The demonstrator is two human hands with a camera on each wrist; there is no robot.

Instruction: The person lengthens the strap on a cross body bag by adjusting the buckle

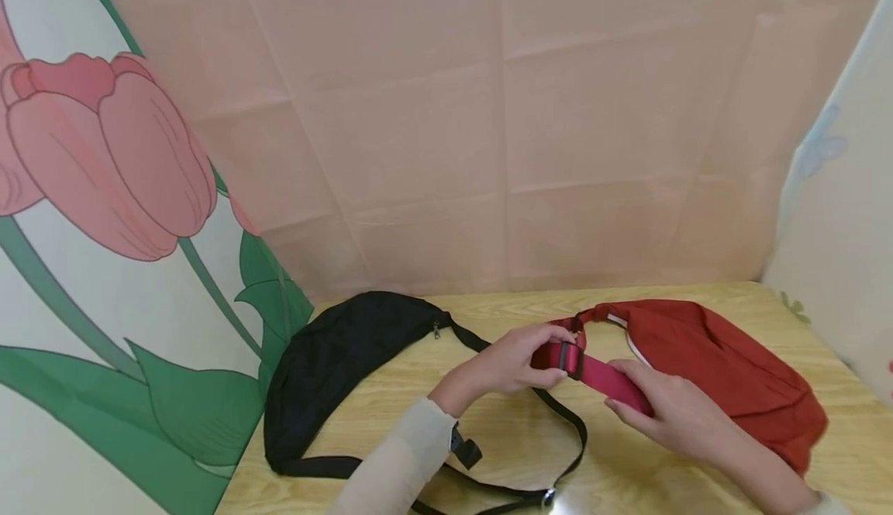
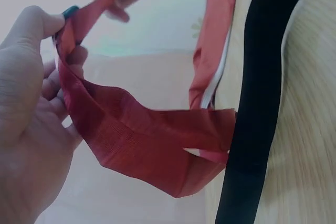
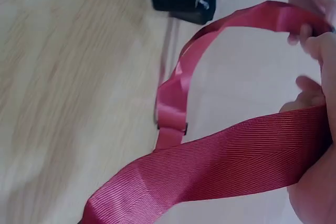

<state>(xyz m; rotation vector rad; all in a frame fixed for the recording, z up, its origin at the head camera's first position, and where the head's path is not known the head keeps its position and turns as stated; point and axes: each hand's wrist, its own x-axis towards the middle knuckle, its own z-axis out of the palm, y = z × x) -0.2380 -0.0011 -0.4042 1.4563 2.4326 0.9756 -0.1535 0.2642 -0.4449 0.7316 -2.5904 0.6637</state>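
Note:
A red waist bag [image 1: 718,375] lies on the right side of the table, with its webbing strap [image 1: 607,380] lifted between the two hands. My left hand [image 1: 516,360] pinches that strap at a dark slider buckle [image 1: 570,359], thumb on one side and fingers behind. To the right, my right hand [image 1: 673,410] grips a length of the same strap between thumb and fingers. A loop of the red strap [image 2: 142,135] hangs below the left hand in the left wrist view. In the right wrist view, another dark slider [image 3: 172,128] sits on the strap [image 3: 226,163].
A black waist bag [image 1: 349,368] lies at the left on the wood-grain table [image 1: 391,414]. Its black strap [image 1: 575,430] curves beneath the hands, with a black clip [image 1: 465,449] by the left sleeve. Behind is a pinkish cloth backdrop [image 1: 502,150]; a tulip-printed panel [image 1: 105,158] stands left.

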